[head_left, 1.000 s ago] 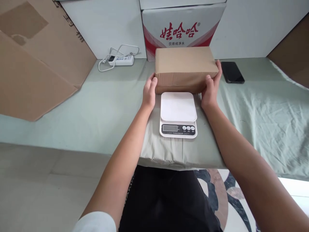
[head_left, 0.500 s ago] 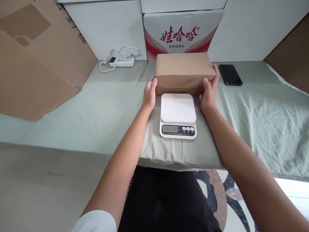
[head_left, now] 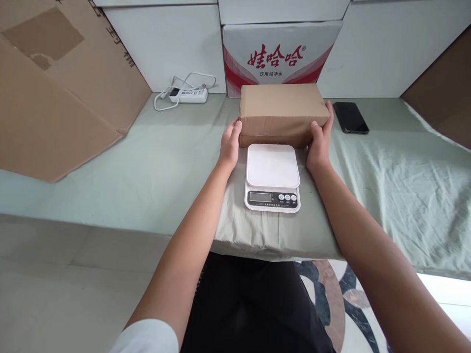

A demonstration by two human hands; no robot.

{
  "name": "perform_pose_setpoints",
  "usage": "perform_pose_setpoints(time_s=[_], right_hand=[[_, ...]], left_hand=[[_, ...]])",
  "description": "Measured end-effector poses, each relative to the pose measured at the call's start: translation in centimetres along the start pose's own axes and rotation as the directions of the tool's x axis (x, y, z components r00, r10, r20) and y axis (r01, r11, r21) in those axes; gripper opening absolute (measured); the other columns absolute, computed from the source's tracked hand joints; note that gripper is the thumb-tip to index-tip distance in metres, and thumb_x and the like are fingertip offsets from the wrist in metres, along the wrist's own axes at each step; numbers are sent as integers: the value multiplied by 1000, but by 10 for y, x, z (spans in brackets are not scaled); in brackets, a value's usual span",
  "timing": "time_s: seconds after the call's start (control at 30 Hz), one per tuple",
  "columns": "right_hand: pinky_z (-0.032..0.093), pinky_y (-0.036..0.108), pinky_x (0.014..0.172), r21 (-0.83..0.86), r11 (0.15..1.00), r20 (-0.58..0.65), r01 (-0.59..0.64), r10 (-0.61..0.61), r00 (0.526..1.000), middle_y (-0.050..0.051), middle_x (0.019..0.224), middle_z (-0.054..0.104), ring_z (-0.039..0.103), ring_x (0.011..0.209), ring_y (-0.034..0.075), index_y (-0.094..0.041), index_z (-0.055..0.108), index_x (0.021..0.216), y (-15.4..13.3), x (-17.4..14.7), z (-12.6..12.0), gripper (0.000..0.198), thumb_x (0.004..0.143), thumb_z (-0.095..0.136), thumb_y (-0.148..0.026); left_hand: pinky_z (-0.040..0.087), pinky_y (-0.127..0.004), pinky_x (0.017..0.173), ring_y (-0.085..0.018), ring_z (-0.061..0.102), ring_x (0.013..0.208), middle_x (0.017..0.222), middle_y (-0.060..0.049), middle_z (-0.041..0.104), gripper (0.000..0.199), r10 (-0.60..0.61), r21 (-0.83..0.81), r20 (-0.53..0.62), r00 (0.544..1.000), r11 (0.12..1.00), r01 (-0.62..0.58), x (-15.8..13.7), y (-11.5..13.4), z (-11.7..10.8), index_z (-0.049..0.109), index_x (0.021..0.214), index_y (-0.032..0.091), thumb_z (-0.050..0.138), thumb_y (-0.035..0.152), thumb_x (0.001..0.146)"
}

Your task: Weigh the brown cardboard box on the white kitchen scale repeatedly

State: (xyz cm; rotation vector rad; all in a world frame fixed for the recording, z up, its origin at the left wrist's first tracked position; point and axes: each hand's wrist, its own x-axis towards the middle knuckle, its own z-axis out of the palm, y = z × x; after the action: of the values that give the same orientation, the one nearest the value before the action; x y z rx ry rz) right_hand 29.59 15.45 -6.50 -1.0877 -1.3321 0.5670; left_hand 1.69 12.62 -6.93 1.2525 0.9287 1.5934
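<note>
A large brown cardboard panel [head_left: 91, 103] stands at the left end of the pale green, cloth-covered tabletop [head_left: 176, 162]; right of it, a white oblong plastic block [head_left: 191, 96] lies along the back edge. The left hand [head_left: 230, 143] is closed against the left end of a brown rectangular cardboard box [head_left: 283, 103], in front of a white-and-red printed carton [head_left: 279, 39] at the back edge. A white kitchen scale [head_left: 273, 176] sits between the box and the front edge. The right hand [head_left: 319, 147] grips the box's right end, and a flat black phone [head_left: 351, 117] lies beyond it, toward the back edge. The two-handed hold is complete; the box is behind the scale, not on it, and not let go. Whether its underside touches the tabletop is hard to tell.
</note>
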Motion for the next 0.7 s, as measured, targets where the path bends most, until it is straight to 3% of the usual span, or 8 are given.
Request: perform_pose_setpoints(time_s=[0.4,0.57,0.7], right_hand=[[27,66,147,36,999,19,15,-15,1000,8,178,48,39,174,34,-32,41,171,5,2,1,89,92,62,-69],[22,55,151,120,992,22,35,-38,999,2,182,45,38,175,31,-38,42,168,9,0,0,92,86,64,-76],[19,55,152,170,984,43,51,-59,997,-2,184,41,33,177,30,-39,40,168,11,-2,-3,95,86,69,-76]], left_hand=[[50,-51,135,-39,58,163,148,-11,80,78,-6,-18,-8,1000,1000,6,-2,2,1,77,129,26,71,92,88],[50,-47,135,-37,58,163,153,-9,78,80,-26,16,-9,1000,1000,27,-4,8,1,77,132,26,68,93,89],[40,-50,142,-36,48,172,163,-8,71,78,-39,59,-16,999,997,39,-2,8,-5,74,141,29,64,90,93]])
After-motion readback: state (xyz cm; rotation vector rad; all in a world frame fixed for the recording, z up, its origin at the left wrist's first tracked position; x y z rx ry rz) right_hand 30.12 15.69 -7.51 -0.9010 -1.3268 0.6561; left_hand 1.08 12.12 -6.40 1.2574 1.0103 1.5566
